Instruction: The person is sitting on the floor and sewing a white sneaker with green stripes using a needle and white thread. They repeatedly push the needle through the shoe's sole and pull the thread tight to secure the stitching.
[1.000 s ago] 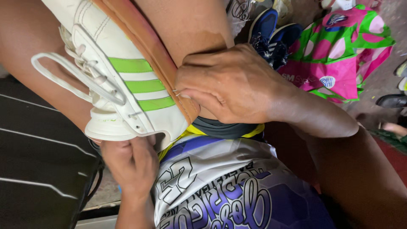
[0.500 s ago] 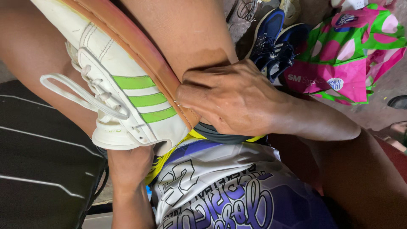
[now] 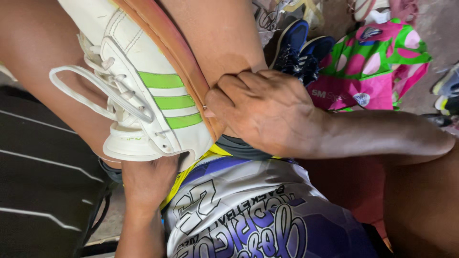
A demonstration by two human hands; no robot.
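A white sneaker with three green stripes, white laces and a tan sole lies wedged between my bare knees, sole turned to the right. My right hand is curled, with its fingertips pinched against the sole's edge where it meets the upper. A tiny metal glint shows at those fingertips. My left hand reaches up under the shoe's lower end and holds it. Its fingers are hidden behind the shoe.
My purple and white jersey fills the lower middle. A pair of dark blue shoes and a pink and green bag lie on the ground beyond my right hand. A black ribbed surface is at the left.
My right hand has slid slightly down along the sole's edge. The sneaker and my left hand have barely moved.
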